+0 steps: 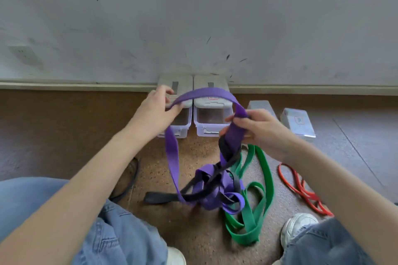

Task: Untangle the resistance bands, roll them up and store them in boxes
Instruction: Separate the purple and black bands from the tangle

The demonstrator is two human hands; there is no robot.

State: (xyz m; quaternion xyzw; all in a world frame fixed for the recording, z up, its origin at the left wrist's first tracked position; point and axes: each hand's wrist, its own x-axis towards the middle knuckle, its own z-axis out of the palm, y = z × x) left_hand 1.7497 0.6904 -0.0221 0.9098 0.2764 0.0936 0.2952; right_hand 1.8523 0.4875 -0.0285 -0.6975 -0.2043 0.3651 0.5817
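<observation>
A wide purple band [172,157] arches between my hands above the floor. My left hand [156,109] pinches its left part and my right hand [258,129] grips its right part together with a black band [225,150]. Below them the purple and black bands hang into a knot [213,189] on the floor. A green band [256,211] lies looped to the right of the knot, and a thin red band [301,189] lies further right. Two clear boxes with grey lids, one [183,120] on the left and one [212,118] beside it, stand against the wall behind my hands.
Two more clear boxes [298,122] lie on the floor at the right. A white wall rises right behind the boxes. My knees in blue jeans [112,232] and a white shoe [298,230] frame the floor space. A dark strap [131,180] lies by my left leg.
</observation>
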